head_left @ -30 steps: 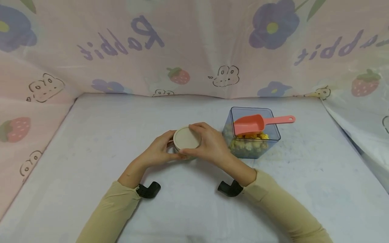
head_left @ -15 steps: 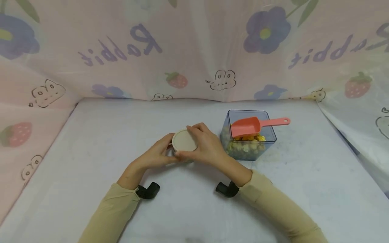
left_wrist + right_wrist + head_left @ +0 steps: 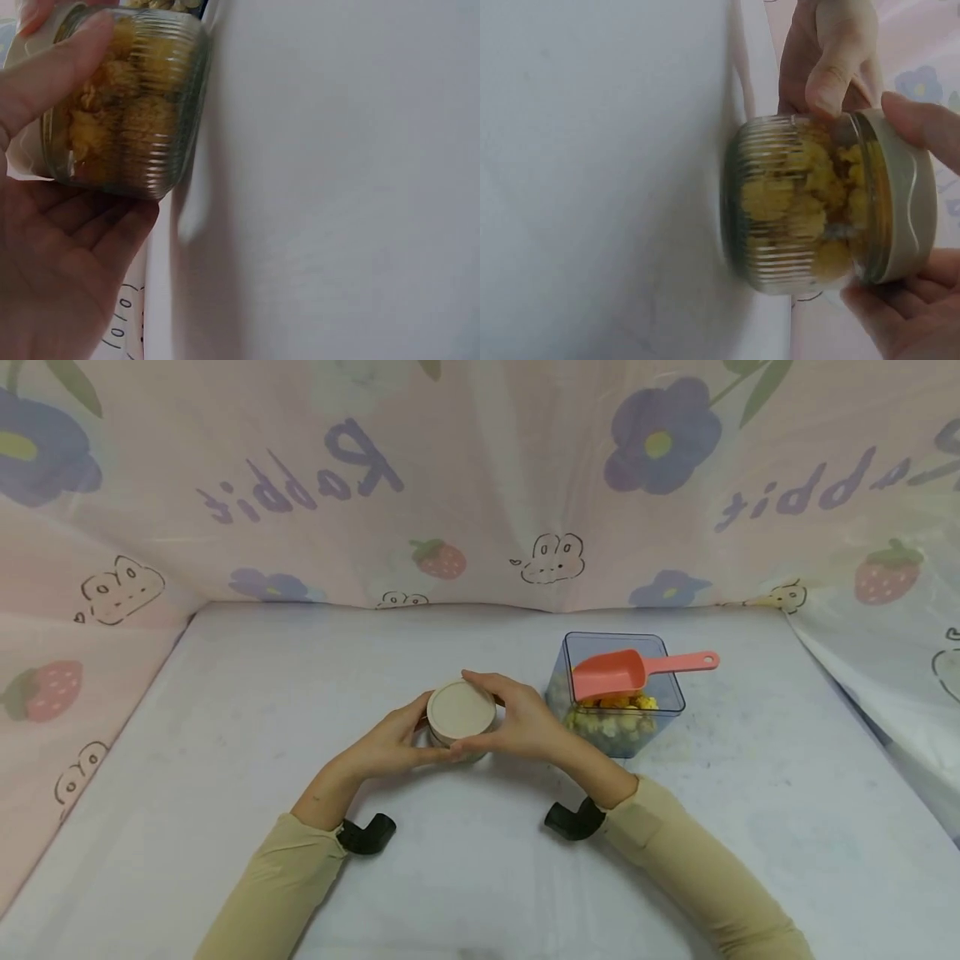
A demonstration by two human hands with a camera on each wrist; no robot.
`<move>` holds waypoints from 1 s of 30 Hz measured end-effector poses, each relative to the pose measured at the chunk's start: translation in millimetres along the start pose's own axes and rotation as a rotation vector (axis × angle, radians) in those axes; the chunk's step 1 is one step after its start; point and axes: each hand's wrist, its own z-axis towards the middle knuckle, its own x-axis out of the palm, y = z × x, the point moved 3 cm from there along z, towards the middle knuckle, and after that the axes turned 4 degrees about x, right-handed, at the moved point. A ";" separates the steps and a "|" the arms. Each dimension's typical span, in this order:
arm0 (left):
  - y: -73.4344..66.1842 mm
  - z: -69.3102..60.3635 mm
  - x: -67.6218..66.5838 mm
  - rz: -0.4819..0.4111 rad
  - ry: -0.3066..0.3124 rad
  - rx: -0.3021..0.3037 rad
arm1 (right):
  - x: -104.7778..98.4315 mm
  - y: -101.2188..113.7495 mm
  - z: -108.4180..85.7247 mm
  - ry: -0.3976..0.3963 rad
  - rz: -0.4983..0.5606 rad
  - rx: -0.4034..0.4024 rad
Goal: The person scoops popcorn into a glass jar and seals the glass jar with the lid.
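A ribbed glass jar [image 3: 784,206] of yellow popcorn [image 3: 142,112] stands on the white table, a cream lid [image 3: 461,710] on its mouth. My left hand [image 3: 386,745] grips the jar's glass side from the left, with its thumb [image 3: 45,82] lying along the glass. From the right, my right hand [image 3: 525,722] holds the lid's rim between thumb and fingers. Its fingertips meet the lid's edge in the right wrist view. In the head view the hands cover most of the jar's body. Whether the lid sits fully down cannot be made out.
Right of the hands stands a clear bluish square bin [image 3: 622,735] part filled with popcorn. Across it lies a pink scoop [image 3: 611,675], its handle sticking out over the right rim. A printed curtain [image 3: 465,485] hangs behind the table.
My right hand has shifted slightly right and turned around the lid, uncovering more of its top. The left hand keeps its hold on the jar. The head view has tilted a little.
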 end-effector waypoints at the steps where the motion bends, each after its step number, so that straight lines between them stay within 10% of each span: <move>1: 0.1 0.0 0.1 0.006 -0.006 -0.003 | -0.1 -0.1 0.1 -0.006 0.010 -0.001; 30: -2.4 -5.4 11.1 0.044 -0.115 0.021 | 13.2 5.2 -8.7 -0.229 -0.007 -0.012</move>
